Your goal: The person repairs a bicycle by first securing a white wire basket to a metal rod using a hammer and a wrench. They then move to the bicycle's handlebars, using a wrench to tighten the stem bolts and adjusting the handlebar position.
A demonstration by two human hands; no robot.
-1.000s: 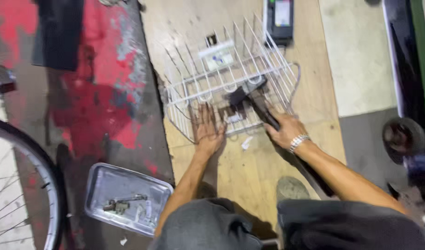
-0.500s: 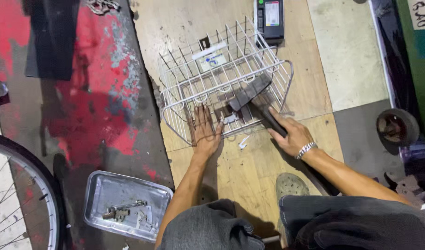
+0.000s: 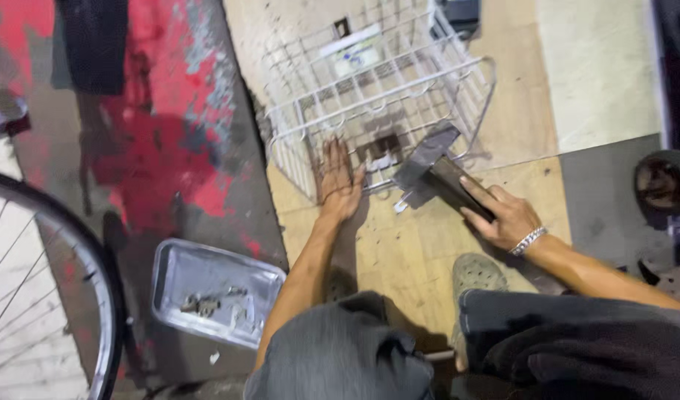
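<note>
The floor (image 3: 169, 148) is grey with big red paint marks. A flat wooden board (image 3: 399, 244) lies on it. A white wire basket (image 3: 369, 96) sits on the board. A shiny metal tray (image 3: 218, 292) with small metal bits lies on the floor beside the board.

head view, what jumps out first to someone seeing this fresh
A white wire basket lies on the wooden board at top centre, the left hand pressed flat on its near edge. The right hand grips a hammer at the basket's front. A metal tray of small parts sits lower left.
</note>
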